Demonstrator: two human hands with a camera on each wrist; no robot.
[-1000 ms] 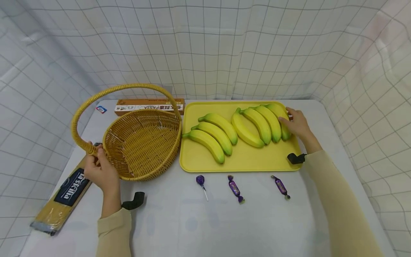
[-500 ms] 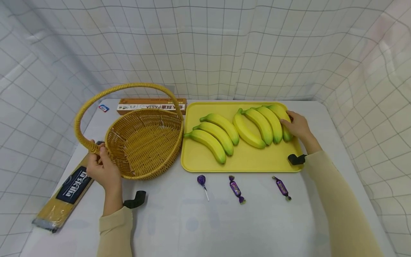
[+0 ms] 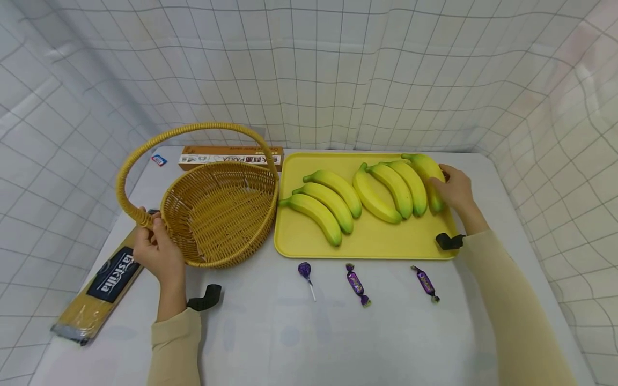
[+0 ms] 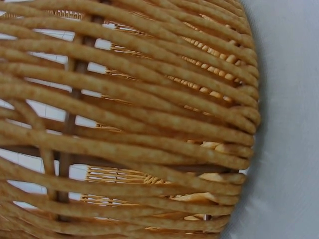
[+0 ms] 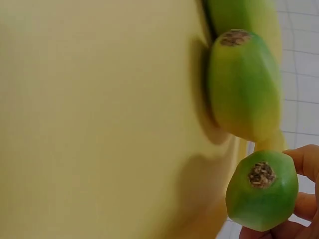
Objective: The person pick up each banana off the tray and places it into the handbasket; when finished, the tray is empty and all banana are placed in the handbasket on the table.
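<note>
My left hand (image 3: 159, 249) grips the base of the arched handle of a wicker basket (image 3: 219, 262), at the basket's left side. Woven strands of the basket wall (image 4: 149, 114) fill most of the left wrist view, and the hand is out of that view. On the yellow tray (image 3: 386, 244) lie two groups of yellow-green bananas, one at left (image 3: 323, 201) and one at right (image 3: 393, 185). My right hand (image 3: 456, 187) holds the rightmost banana (image 3: 427, 174) between thumb and fingers. From the right wrist, this banana's green tip (image 5: 261, 191) shows beside its neighbour (image 5: 244, 89), with a shadow on the tray.
A pasta box (image 3: 232, 155) stands behind the basket. Under my left forearm's side lies a long pasta packet (image 3: 108, 281), and a small blue-red packet (image 3: 159, 160) sits at the back left. In front of the tray are a lollipop (image 3: 305, 271) and two wrapped candies (image 3: 357, 284) (image 3: 426, 284).
The rightmost banana has come away from its neighbour, slightly up and to the right, in my right hand. My left hand keeps its hold on the basket. The whole head view has shifted slightly.
</note>
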